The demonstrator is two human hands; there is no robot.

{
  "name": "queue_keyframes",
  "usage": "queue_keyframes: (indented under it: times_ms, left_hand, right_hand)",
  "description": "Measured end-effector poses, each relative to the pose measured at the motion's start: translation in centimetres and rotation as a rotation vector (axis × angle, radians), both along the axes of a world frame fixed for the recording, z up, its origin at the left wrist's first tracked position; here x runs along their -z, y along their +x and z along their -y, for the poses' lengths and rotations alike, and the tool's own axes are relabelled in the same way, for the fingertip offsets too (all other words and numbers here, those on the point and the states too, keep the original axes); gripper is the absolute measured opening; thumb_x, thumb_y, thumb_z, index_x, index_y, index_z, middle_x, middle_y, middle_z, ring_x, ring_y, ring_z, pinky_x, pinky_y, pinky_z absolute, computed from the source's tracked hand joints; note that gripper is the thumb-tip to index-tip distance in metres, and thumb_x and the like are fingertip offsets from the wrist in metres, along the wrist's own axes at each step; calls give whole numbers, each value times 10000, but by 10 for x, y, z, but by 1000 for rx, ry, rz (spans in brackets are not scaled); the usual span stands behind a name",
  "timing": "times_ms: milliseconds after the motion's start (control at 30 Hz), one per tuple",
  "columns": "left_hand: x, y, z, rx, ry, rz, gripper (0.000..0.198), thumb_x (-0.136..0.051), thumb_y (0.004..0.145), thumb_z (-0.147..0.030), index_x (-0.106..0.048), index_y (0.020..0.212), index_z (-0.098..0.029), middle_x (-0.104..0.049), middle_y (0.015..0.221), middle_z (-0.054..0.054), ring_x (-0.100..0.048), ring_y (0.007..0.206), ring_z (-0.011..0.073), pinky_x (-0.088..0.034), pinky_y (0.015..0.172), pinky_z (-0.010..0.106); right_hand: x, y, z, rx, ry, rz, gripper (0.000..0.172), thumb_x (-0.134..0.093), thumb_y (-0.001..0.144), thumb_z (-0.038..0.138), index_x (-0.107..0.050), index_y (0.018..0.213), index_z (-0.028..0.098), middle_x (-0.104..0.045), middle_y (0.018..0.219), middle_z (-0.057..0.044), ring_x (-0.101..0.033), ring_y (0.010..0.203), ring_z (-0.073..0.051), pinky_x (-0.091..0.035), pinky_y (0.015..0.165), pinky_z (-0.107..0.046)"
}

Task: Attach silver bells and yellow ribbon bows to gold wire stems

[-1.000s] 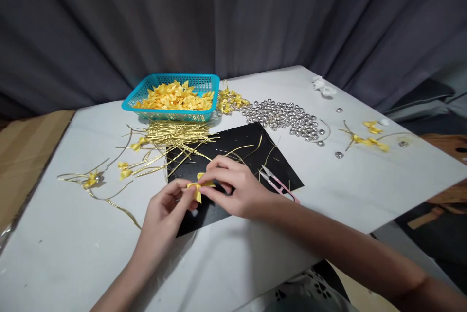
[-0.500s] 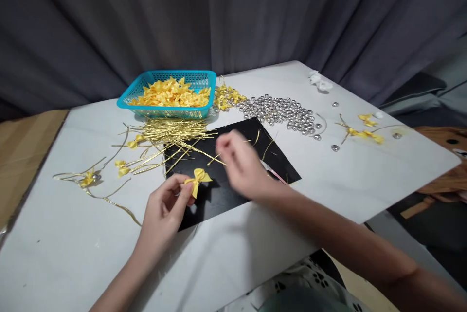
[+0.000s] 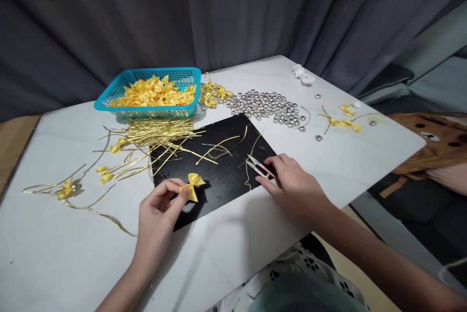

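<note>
The right hand (image 3: pixel 294 185) has left the yellow bow (image 3: pixel 192 184), which it was pinching together with the left hand (image 3: pixel 160 207) a second ago. It now lies at the right corner of the black sheet (image 3: pixel 219 178), with thumb and forefinger against the pink-handled snips (image 3: pixel 260 167). Whether they have closed on the handle cannot be told. The bow is therefore held by the left hand alone, thumb and forefinger closed on its knot, just above the sheet's near left part. As a judgement, the two-handed work on the bow has paused while the cutting tool is reached. Loose gold strands (image 3: pixel 219 146) lie on the sheet between the hands. Farther off are the gold wire bundle (image 3: pixel 156 131), the blue basket (image 3: pixel 109 103) of bows and the silver beads (image 3: pixel 268 105), all well apart from both hands. The table (image 3: pixel 65 253) has bare surface near left of the sheet and to its right, toward a few bows on wires (image 3: pixel 343 123). The sheet's near corner sits close to the table's near edge, which runs just below the right wrist.
</note>
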State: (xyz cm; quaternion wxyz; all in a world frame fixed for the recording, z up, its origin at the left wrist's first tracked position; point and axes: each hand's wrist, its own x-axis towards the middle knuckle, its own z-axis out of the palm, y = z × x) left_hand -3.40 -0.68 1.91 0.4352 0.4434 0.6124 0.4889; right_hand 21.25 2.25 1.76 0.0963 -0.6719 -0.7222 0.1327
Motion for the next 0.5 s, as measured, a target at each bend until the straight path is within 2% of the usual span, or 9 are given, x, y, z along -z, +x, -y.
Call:
queue_keyframes:
  times_ms: [67, 133, 267, 433, 500]
  left_hand:
    - [2, 4, 2, -16, -34, 85, 227, -725, 697, -305, -530, 659, -194, -606, 764, -2, -549, 687, 117, -453, 639, 204]
    - [4, 9, 4, -17, -39, 124, 234, -741, 685, -291, -524, 712, -207, -620, 731, -22, -550, 646, 106, -455, 619, 194]
    - [6, 13, 7, 94, -40, 52, 114, -677, 755, -305, -641, 743, -198, -630, 809, 1, -562, 683, 112, -464, 641, 203]
    - [8, 12, 8, 178, -7, 0, 150, -629, 794, -307, -726, 767, -196, -643, 936, 45, -580, 836, 159, -465, 693, 225]
    - [7, 14, 8, 171, -2, 12, 133, -658, 769, -313, -713, 766, -191, -640, 893, 38, -585, 797, 157, -472, 678, 230]
  right_hand:
    - [6, 2, 2, -1, 36, 66, 188, -454, 894, 316, -558, 948, 169, -603, 974, -111, -548, 925, -246, -435, 658, -317]
    - [9, 2, 0, -1, 49, 111, 177, -408, 908, 252, -552, 938, 152, -596, 961, -130, -539, 909, -255, -443, 704, -340]
    - [6, 2, -3, 48, 6, 71, 195, -384, 908, 216, -520, 1005, 117, -593, 955, -159, -548, 903, -264, -437, 752, -350]
    - [-7, 8, -2, 119, -154, 23, 303, -328, 924, 267, -472, 1135, 104, -629, 863, -150, -583, 696, -223, -410, 594, -308]
    - [-16, 11, -1, 114, -241, 63, 294, -328, 922, 300, -517, 1076, 135, -651, 843, -133, -587, 647, -208, -389, 563, -297]
